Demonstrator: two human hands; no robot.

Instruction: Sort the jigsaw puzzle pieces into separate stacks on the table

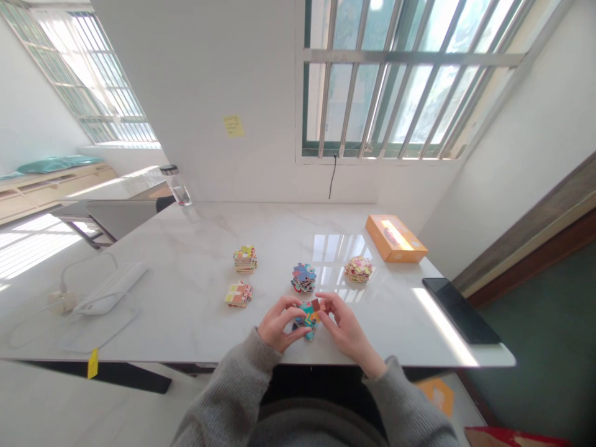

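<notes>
Close to the table's front edge, my left hand curls its thumb and fingers around teal jigsaw puzzle pieces. Opposite it, my right hand pinches a dark red and orange puzzle piece at their right side. Whether the pieces are joined cannot be made out, and the fingers cover part of them. Just beyond my hands stands a stack of blue puzzle pieces. Two more stacks sit to the left, one yellow-green and one orange and pink. A pink stack lies to the right.
An orange box rests at the table's back right, with a black tablet-like device along the right edge. On the left are a white power strip with cables and a clear bottle. A wall bounds the white table behind.
</notes>
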